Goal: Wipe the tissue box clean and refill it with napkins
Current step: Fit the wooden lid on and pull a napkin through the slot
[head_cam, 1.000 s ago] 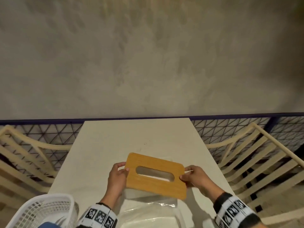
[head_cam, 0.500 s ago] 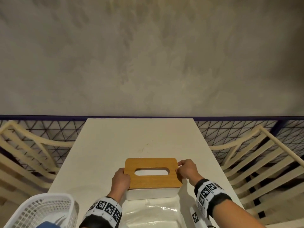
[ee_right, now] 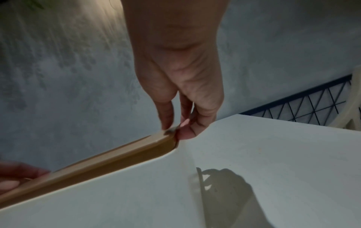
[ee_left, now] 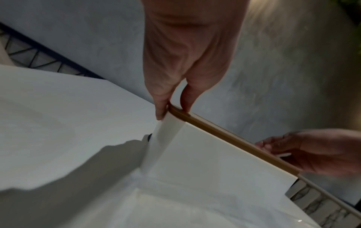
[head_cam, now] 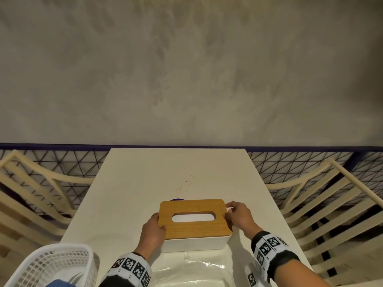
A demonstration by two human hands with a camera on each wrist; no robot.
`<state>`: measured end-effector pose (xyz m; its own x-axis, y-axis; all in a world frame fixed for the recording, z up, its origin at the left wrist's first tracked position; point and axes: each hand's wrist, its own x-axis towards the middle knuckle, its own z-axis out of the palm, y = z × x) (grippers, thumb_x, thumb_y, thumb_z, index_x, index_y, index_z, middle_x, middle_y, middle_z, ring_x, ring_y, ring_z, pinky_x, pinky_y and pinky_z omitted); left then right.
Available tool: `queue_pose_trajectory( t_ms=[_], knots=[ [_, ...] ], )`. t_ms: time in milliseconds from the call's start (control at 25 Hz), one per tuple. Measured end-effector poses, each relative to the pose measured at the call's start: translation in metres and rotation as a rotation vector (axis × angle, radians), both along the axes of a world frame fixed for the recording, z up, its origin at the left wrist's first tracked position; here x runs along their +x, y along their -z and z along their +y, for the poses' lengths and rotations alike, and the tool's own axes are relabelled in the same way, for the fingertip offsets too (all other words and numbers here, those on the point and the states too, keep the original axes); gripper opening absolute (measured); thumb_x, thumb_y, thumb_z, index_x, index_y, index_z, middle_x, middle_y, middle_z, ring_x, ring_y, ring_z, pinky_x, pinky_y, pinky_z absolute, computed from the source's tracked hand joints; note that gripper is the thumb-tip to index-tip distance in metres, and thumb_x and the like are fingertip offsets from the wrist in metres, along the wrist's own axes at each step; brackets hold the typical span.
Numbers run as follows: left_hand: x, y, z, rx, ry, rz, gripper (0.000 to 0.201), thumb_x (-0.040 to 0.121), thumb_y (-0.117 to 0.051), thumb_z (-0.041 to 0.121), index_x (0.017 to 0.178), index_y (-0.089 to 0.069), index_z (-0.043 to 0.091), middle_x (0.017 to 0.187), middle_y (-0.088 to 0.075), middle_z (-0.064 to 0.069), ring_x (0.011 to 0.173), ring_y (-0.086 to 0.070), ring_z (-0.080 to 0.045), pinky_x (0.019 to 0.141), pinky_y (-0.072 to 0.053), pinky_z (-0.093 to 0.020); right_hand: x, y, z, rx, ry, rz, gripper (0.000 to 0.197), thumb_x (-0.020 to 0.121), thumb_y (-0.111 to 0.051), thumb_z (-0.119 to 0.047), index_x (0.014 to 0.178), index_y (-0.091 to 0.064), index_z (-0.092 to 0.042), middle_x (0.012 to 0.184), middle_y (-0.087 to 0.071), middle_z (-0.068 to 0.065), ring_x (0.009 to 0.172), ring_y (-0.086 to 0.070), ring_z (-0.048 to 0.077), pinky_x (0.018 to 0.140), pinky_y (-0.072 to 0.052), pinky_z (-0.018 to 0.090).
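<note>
A white tissue box [head_cam: 194, 244] stands on the white table [head_cam: 145, 183], and its wooden lid [head_cam: 194, 226] with an oval slot lies flat on top. White shows through the slot. My left hand [head_cam: 154, 226] pinches the lid's left end [ee_left: 175, 110], with the thumb on top. At the lid's right end [ee_right: 166, 137] my right hand [head_cam: 234, 214] pinches it between thumb and fingertips. A clear plastic napkin wrapper [head_cam: 192, 270] lies on the table just in front of the box.
A white mesh basket [head_cam: 51, 266] sits at the near left corner with something blue inside. A small purple object [head_cam: 177, 199] peeks out behind the box. Cream slatted chairs [head_cam: 331, 204] flank the table, and a wire fence and grey wall stand beyond.
The lid, held tilted above the box a second ago, has come down level and now sits on the box. Both hands stay on its ends.
</note>
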<state>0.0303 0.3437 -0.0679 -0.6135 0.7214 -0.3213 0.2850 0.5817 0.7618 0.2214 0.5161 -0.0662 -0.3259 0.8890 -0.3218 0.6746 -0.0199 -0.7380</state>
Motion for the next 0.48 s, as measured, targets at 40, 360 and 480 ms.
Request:
queue_pose_trajectory(
  t_ms=[40,360,480],
  knots=[
    [-0.001,-0.002,-0.001,-0.02,0.018,0.009,0.036,0.09,-0.047,0.005,0.125,-0.047,0.009,0.106,-0.061,-0.005,0.09,-0.056,-0.019,0.075,-0.047,-0.027,0.001,-0.004,0.0,-0.012,-0.069,0.001,0.057,0.078,-0.073,-0.009,0.129,-0.049,-0.004,0.092,-0.058,0.006,0.094,-0.057,0.023,0.088,-0.048,0.036],
    [-0.024,-0.027,0.011,-0.26,0.561,0.224,0.095,0.074,-0.074,0.018,0.146,-0.012,0.013,0.152,-0.026,-0.006,0.128,-0.039,-0.021,0.107,-0.033,-0.027,-0.006,-0.026,0.002,0.213,-0.777,-0.493,0.085,0.078,-0.074,-0.024,0.145,-0.025,-0.006,0.158,-0.007,0.007,0.14,-0.022,0.027,0.111,-0.023,0.031],
    [-0.026,-0.016,0.013,-0.308,0.582,0.271,0.097,0.076,-0.073,0.02,0.147,-0.007,0.015,0.154,-0.023,-0.009,0.131,-0.038,-0.025,0.109,-0.033,-0.032,-0.001,-0.015,0.004,0.201,-0.758,-0.461,0.084,0.079,-0.073,-0.018,0.146,-0.023,-0.006,0.158,-0.005,0.004,0.141,-0.021,0.025,0.113,-0.021,0.03]
  ],
)
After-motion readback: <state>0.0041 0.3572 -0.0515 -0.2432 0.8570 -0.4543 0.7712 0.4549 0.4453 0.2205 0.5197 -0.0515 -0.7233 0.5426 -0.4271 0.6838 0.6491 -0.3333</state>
